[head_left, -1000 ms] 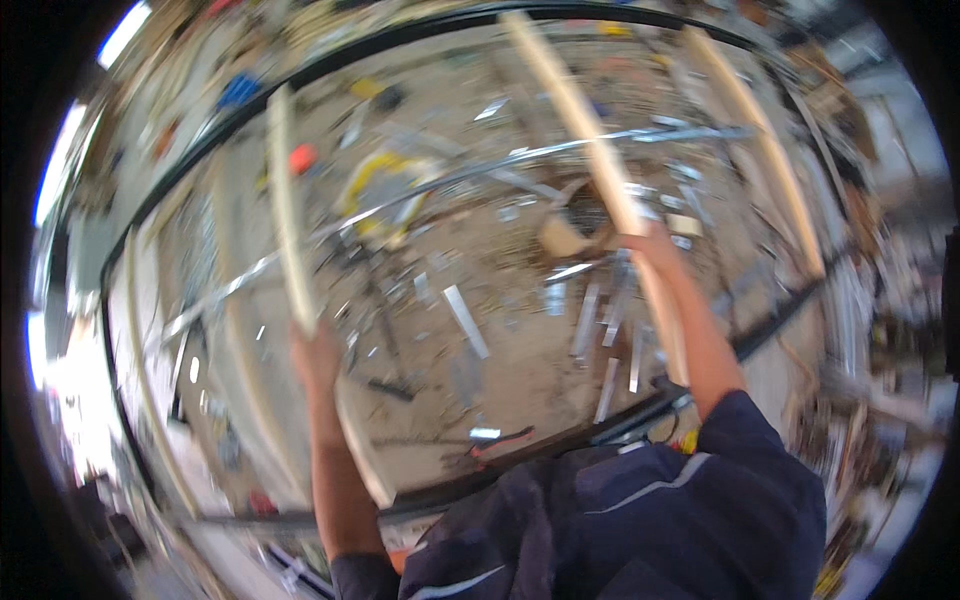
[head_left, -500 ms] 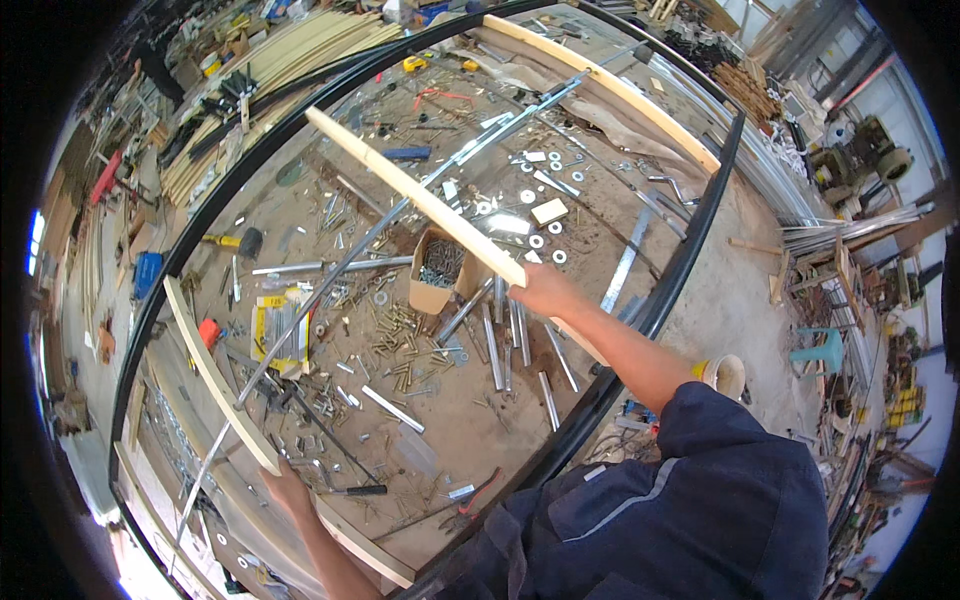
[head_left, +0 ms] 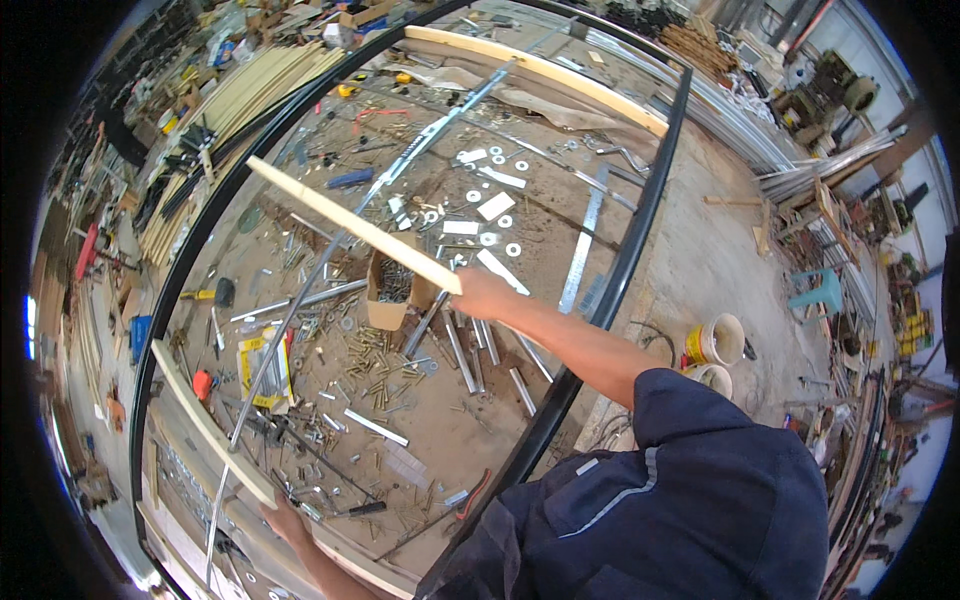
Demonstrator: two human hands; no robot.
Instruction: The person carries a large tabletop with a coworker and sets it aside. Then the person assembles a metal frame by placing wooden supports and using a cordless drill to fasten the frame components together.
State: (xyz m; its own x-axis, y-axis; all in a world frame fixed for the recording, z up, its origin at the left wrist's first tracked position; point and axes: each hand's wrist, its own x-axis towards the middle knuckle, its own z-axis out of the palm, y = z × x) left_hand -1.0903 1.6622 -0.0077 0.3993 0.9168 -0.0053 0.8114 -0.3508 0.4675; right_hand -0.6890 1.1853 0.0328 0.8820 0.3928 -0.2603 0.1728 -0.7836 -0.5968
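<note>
A black metal frame [head_left: 648, 243] surrounds the work area. Pale wooden slats run across it, with a thin metal rod [head_left: 303, 295] passing beneath or through them. My right hand [head_left: 482, 292] is closed around the middle slat [head_left: 350, 218], whose far end meets the frame's left side. Lower left, my left hand [head_left: 287, 522] grips the near slat [head_left: 205, 420]; its fingers are partly hidden. A third slat [head_left: 540, 73] spans the far end, untouched. Below the middle slat stands an open cardboard box [head_left: 385, 314] of small metal fasteners.
Loose bolts [head_left: 375, 370], washers, metal tubes and a yellow package [head_left: 262, 368] lie on the floor inside the frame. A mallet [head_left: 222, 293] lies near its left side. To the right are a white bucket [head_left: 722, 340] and a teal stool [head_left: 818, 292]. Timber strips [head_left: 265, 90] are piled far left.
My view has shifted, so most of the scene sits farther left and more of the buckets at right shows. Both hands keep hold of their slats.
</note>
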